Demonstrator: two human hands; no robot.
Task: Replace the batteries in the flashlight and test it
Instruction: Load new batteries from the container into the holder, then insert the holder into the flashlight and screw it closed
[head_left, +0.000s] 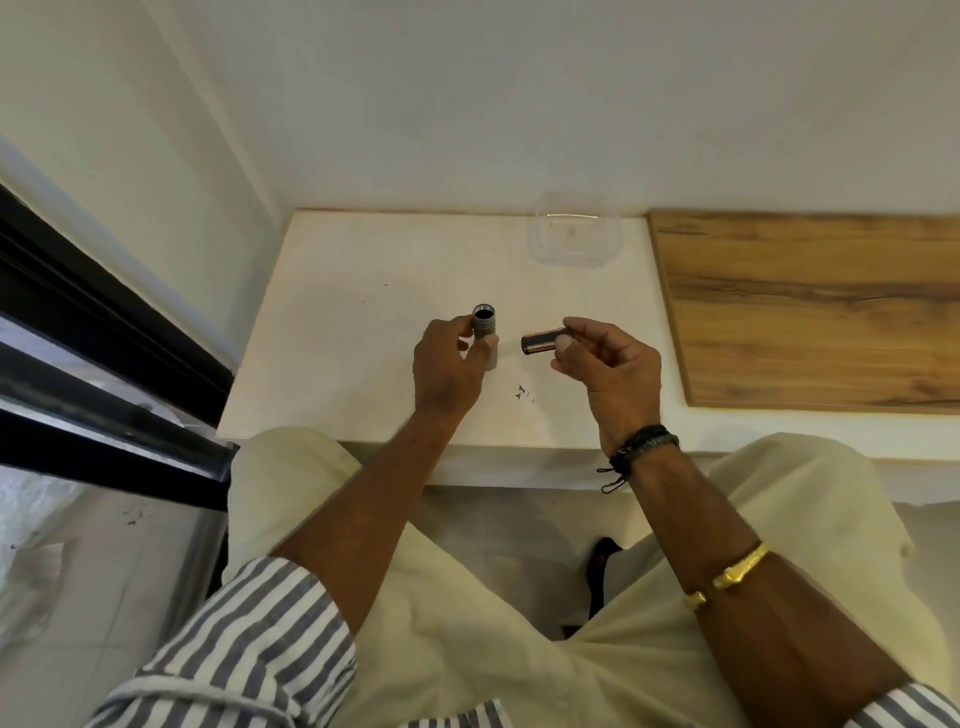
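My left hand (448, 364) grips a grey flashlight body (485, 332), held upright over the white table (363, 322). Its open dark end faces up. My right hand (608, 364) pinches a dark battery holder with an orange tip (540, 342) between thumb and fingers. The holder lies level, a short gap to the right of the flashlight, not touching it. The lower part of the flashlight is hidden behind my left fingers.
A clear plastic container (574, 231) stands at the table's back edge near the wall. A wooden board (810, 306) lies to the right. A few dark specks (523, 394) mark the table near my hands. A dark window frame (104, 332) runs along the left.
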